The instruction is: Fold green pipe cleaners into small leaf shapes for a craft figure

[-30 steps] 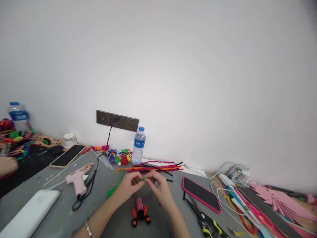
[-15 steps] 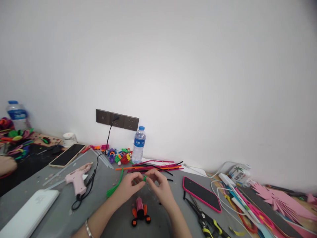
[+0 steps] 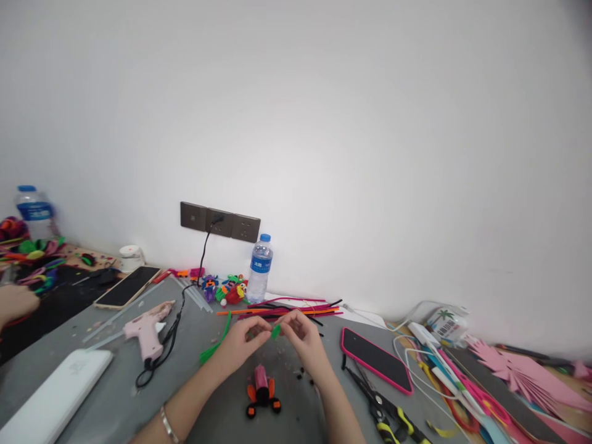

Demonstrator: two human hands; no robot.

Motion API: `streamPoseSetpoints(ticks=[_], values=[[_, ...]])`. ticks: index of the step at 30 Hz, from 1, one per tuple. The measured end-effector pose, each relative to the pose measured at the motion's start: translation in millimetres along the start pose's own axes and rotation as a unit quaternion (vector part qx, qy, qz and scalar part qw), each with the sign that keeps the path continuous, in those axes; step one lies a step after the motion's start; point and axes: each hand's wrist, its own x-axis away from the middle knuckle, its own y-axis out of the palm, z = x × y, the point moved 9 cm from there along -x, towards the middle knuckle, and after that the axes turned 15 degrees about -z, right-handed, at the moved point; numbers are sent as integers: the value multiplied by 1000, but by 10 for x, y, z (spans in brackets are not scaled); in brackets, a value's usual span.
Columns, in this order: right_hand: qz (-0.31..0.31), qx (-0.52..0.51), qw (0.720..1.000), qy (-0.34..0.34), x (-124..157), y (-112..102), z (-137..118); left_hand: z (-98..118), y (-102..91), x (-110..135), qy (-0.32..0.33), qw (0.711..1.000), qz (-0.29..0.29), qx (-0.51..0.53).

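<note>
A small green pipe-cleaner piece (image 3: 275,332), leaf-like in outline, is pinched between the fingertips of my left hand (image 3: 245,344) and my right hand (image 3: 303,339). Both hands are closed on it just above the grey table, fingertips close together. Below them stands a small pipe-cleaner figure (image 3: 262,391) with a pink body, orange sides and black-and-orange round ends; neither hand touches it. Left of my left hand, a bundle of green pipe cleaners (image 3: 213,351) lies partly behind the wrist. Beyond the hands lie pink, orange and black pipe cleaners (image 3: 287,310).
A pink glue gun (image 3: 147,333), white power bank (image 3: 58,394) and phone (image 3: 128,287) lie left. A water bottle (image 3: 260,271) stands by the wall. Right are a pink-cased phone (image 3: 377,361) and yellow-black pliers (image 3: 382,404). Another person's hand (image 3: 18,303) is at far left.
The green piece has turned between my fingers and shows a broader face. My right hand has shifted slightly up and right, uncovering small dark bits on the table.
</note>
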Motion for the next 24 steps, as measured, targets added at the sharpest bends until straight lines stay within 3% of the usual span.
streamPoseSetpoints(ticks=[3, 6, 10, 16, 24], values=[[43, -38, 998, 3, 24, -196, 55, -40, -93, 15, 2, 999, 28, -19], [130, -46, 990, 24, 105, -494, 187, -61, -162, 27, -5, 998, 49, -43], [198, -68, 976, 61, 226, -744, 360, -24, -140, 25, -19, 997, 37, -69], [164, -115, 974, 105, 263, -703, 428, 28, -5, 15, -5, 995, -9, -100], [150, -136, 972, 119, 258, -644, 460, 11, 61, 9, -1, 988, -22, -155]])
